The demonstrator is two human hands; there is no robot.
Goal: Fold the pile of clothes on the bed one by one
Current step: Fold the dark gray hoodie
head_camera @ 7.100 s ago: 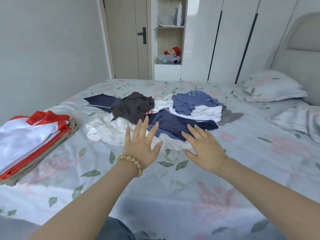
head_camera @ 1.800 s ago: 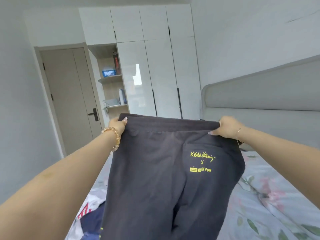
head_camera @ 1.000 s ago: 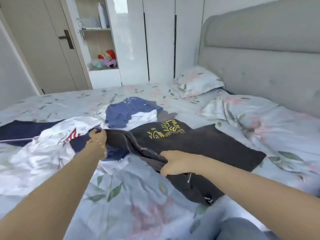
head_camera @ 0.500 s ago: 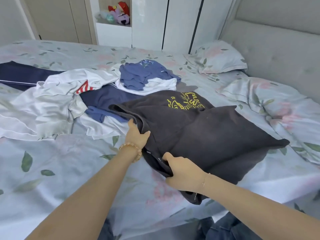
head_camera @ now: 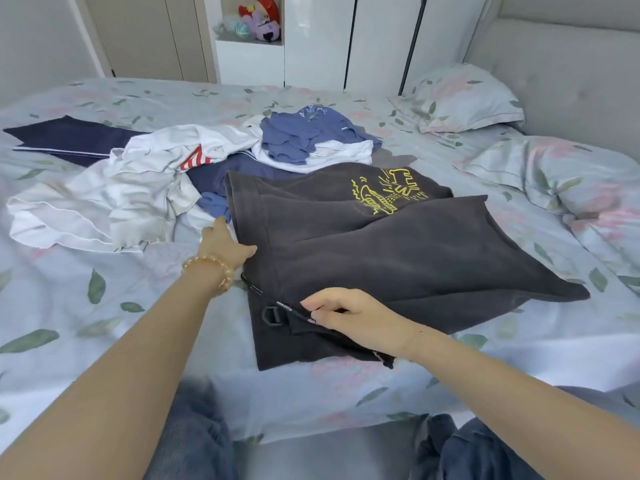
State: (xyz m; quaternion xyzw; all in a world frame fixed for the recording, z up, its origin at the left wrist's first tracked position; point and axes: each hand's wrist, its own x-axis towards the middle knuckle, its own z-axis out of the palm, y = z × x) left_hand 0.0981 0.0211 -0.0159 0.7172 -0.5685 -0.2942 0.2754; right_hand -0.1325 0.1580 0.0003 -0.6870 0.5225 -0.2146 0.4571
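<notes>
Dark grey shorts (head_camera: 398, 258), thick soft knit by the look, spread on the floral bed (head_camera: 104, 306) just right of the unfolded pile (head_camera: 180, 174). Likely light but limp: no stiffness to hold a crease, prone to bunching and dragging the sheet if pulled flat-handed. Best taken at the waistband, where elastic and doubled fabric give something firm; hem corners as second choice. Loose drawstring and a dark ring near the band, apt to snag or trail out of a fold.

Waistband toward the left, running from near edge to far; legs reaching right toward the pillow (head_camera: 464, 98), so long axis roughly left to right, slightly slanted. Yellow print (head_camera: 384, 192) on the far leg, face up; near leg overlapping it.

Left hand (head_camera: 225, 244) at the waistband's left edge, thumb on top, fingers hidden under the cloth. Right hand (head_camera: 353, 313) pinching drawstring or band edge, fingers curled.
</notes>
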